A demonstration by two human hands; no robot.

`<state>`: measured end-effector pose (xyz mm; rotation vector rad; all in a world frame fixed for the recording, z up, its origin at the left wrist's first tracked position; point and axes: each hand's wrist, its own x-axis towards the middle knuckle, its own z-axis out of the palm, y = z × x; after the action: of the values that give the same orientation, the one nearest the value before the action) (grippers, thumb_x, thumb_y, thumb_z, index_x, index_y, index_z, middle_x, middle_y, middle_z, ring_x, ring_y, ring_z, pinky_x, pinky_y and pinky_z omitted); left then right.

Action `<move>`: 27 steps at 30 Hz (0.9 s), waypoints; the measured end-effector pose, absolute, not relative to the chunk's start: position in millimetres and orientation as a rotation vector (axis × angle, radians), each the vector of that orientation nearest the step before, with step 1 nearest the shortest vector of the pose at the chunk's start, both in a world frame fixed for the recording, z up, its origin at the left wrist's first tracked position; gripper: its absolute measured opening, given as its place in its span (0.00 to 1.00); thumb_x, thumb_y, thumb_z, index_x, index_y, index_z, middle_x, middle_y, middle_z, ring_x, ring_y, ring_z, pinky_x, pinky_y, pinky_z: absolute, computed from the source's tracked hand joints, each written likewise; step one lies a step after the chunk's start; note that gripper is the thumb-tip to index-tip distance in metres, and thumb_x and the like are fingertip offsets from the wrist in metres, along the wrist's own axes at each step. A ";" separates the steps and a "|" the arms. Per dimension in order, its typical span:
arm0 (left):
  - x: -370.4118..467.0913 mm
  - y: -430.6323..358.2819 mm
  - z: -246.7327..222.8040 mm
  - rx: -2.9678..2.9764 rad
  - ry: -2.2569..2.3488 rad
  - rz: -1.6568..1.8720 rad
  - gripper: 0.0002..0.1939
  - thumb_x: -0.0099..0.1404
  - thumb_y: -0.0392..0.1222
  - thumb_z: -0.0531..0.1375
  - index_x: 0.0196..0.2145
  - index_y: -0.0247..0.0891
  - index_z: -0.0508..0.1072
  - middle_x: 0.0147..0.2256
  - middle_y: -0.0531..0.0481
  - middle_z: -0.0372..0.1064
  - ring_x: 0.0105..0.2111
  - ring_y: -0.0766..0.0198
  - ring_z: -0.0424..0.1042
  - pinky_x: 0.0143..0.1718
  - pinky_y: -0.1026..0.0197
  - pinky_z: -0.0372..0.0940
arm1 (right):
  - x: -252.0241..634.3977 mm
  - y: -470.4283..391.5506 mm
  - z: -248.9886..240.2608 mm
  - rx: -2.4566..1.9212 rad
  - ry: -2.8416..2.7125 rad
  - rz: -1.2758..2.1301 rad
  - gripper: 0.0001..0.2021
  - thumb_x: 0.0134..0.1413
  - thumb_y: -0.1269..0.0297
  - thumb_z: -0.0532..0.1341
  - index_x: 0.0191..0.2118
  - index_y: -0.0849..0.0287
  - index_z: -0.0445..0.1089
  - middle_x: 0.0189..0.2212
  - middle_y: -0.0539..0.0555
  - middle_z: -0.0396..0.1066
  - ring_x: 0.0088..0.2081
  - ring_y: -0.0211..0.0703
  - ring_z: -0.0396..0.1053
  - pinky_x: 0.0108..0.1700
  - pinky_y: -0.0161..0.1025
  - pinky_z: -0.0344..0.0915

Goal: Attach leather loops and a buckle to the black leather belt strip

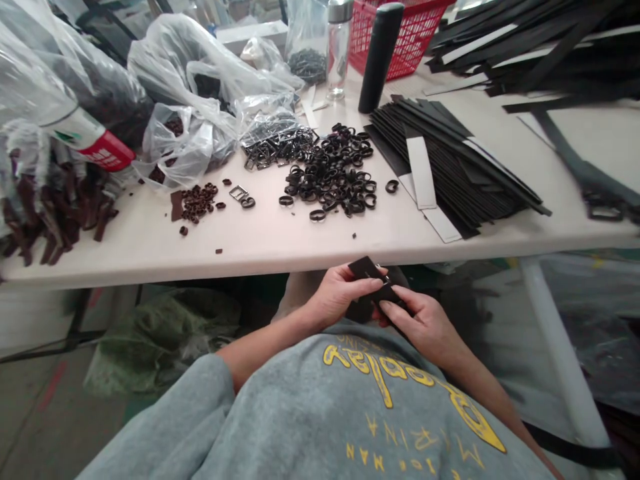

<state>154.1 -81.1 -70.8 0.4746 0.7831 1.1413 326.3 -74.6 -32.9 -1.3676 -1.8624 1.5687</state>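
Upside down, yellow "MAN" (365,456) on grey shirt (280,400), black strip (365,267) in hands (341,293) (424,319).

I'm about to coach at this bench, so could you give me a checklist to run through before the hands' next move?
1. Left hand gripping the black strap: ok.
2. Right hand gripping the same strap: ok.
3. Metal piece seated properly: cannot tell, fingers partly cover it.
4. Black loops on the table: ok, heaped ahead of the hands.
5. Buckles kept apart from loops: not ok, the heaps meet.
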 end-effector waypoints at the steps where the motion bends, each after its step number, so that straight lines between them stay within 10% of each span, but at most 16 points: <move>1: 154.1 -81.0 -70.9 0.463 0.777 1.140 0.18 0.51 0.45 0.74 0.39 0.36 0.81 0.29 0.49 0.76 0.24 0.65 0.72 0.26 0.63 0.68 | 326.0 -75.0 -33.7 -1.355 -1.832 1.585 0.14 0.61 0.52 0.58 0.39 0.59 0.72 0.31 0.53 0.76 0.31 0.44 0.73 0.34 0.38 0.70; 27: 157.1 -82.0 -71.2 0.336 0.757 1.209 0.20 0.47 0.44 0.75 0.37 0.34 0.80 0.31 0.49 0.77 0.27 0.65 0.74 0.32 0.63 0.68 | 331.7 -72.8 -41.4 -1.272 -2.000 1.451 0.15 0.65 0.54 0.56 0.31 0.59 0.70 0.24 0.49 0.73 0.26 0.38 0.70 0.30 0.33 0.65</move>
<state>157.1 -82.0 -71.2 0.3361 0.7569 1.2089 331.7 -72.8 -41.4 -1.2718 -2.0002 1.4510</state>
